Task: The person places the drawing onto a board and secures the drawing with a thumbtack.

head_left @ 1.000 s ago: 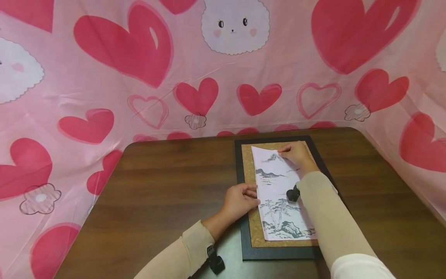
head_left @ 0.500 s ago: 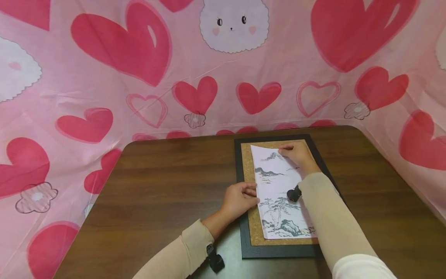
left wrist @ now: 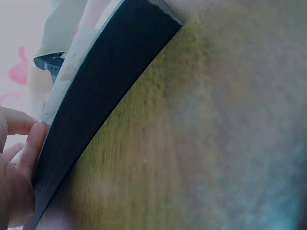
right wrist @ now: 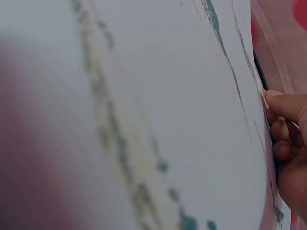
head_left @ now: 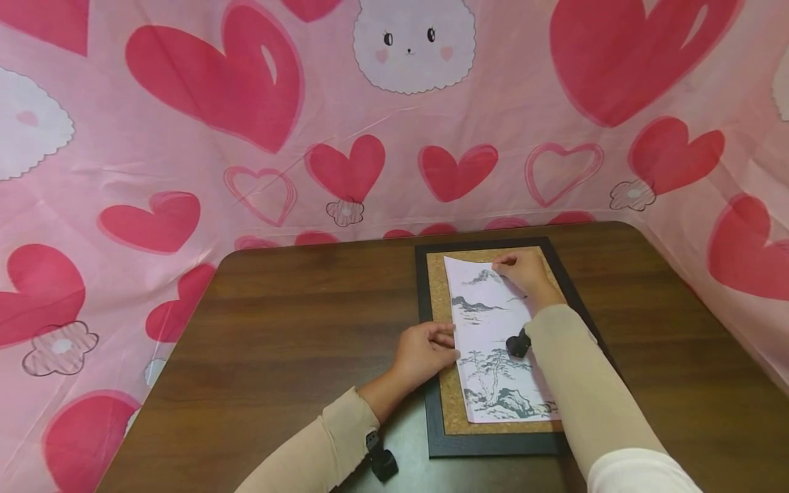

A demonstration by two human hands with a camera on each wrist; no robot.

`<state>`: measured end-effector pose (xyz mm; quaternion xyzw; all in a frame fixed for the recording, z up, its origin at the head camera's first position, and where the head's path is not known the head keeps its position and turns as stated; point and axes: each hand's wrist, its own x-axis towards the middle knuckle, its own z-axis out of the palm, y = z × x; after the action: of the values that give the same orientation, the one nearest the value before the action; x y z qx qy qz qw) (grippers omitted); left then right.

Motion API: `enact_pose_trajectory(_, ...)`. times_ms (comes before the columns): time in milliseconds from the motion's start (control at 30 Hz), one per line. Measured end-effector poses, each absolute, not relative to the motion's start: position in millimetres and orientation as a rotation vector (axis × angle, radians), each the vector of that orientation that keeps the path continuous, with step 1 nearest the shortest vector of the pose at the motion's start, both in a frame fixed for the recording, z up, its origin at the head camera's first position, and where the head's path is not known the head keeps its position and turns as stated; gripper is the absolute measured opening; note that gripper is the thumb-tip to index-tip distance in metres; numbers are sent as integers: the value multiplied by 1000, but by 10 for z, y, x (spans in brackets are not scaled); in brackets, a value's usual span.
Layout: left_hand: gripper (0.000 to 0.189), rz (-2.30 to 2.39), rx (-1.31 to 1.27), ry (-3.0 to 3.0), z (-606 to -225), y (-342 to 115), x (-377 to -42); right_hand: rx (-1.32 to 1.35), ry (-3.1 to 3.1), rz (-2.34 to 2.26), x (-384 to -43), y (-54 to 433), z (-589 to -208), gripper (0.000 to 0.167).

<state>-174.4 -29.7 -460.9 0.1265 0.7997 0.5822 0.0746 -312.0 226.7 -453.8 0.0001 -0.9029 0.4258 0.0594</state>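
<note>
A sheet of paper printed with an ink landscape of mountains and trees lies on a cork board with a black frame. My left hand rests its fingertips and thumb, spread apart, along the sheet's left edge. At the sheet's top edge my right hand pinches a small orange push pin between thumb and finger. Its thin point shows against the paper in the right wrist view; whether it has entered the cork cannot be told. My right forearm hides the sheet's lower right part.
The board lies on the right half of a dark wooden table. A pink cloth printed with hearts hangs behind and beside the table. Black wrist cameras sit on both sleeves.
</note>
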Motion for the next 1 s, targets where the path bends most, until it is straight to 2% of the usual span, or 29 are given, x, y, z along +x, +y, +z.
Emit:
enact_pose_trajectory(533, 36, 1762, 339, 2374, -4575, -296, -1723, 3, -2779, 1150, -3142, 2256, -4502, 13)
enact_pose_trajectory(767, 36, 1769, 322, 2357, -4546, -315, -1714, 96, -2780, 1242, -3147, 2337, -4522, 18)
enact_pose_trajectory(1000, 37, 1774, 408, 2358, -4546, -414, -1680, 174, -2852, 1197, -2990, 2477, -4425, 20)
